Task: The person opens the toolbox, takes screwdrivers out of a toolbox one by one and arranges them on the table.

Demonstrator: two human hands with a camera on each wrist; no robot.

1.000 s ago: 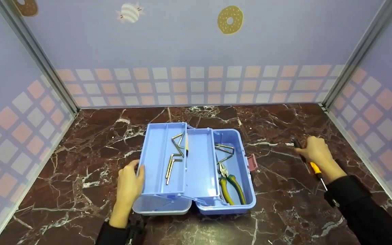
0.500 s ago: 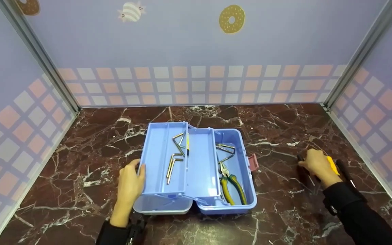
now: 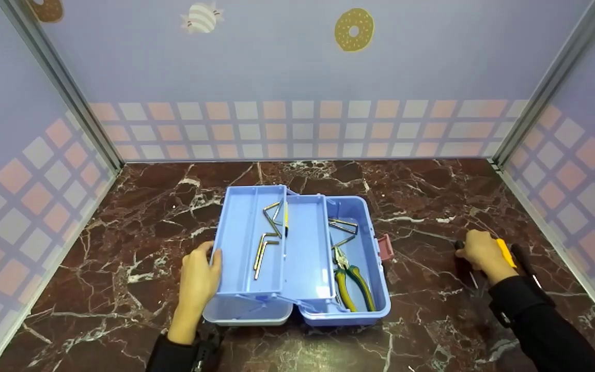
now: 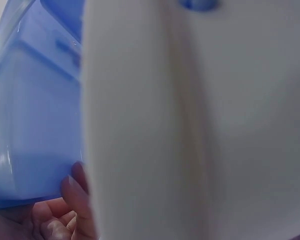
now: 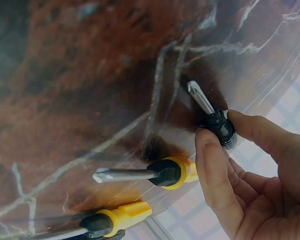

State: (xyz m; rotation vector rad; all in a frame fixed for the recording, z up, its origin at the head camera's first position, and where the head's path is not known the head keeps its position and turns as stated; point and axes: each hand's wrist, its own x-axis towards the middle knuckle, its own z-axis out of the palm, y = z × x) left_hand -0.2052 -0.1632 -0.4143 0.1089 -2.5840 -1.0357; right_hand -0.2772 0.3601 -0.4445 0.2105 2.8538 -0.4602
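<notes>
An opened blue toolbox (image 3: 381,287) stands mid-table, its stepped trays swung out to the left. My left hand (image 3: 198,276) grips the left edge of the upper tray (image 3: 234,253), with the thumb over the rim. Two L-shaped hex keys (image 3: 259,258) lie in that tray beside a folded-looking bent metal piece. Pliers (image 3: 343,289) with green-yellow handles rest in the box's main compartment. To the right, my right hand (image 3: 485,253) pinches a short black-handled screwdriver (image 5: 221,129) between thumb and fingers, low over the table.
Two screwdrivers with yellow-and-black handles, a nearer screwdriver (image 5: 170,172) and a farther screwdriver (image 5: 130,215), lie beside the right hand. A black handle (image 3: 522,258) shows right of the wrist. The pink latch (image 3: 385,247) juts from the box. Patterned walls surround the table.
The right hand has shifted slightly toward me and now pinches the black-handled screwdriver. A yellow handle now shows to its right. The left hand stays on the tray edge.
</notes>
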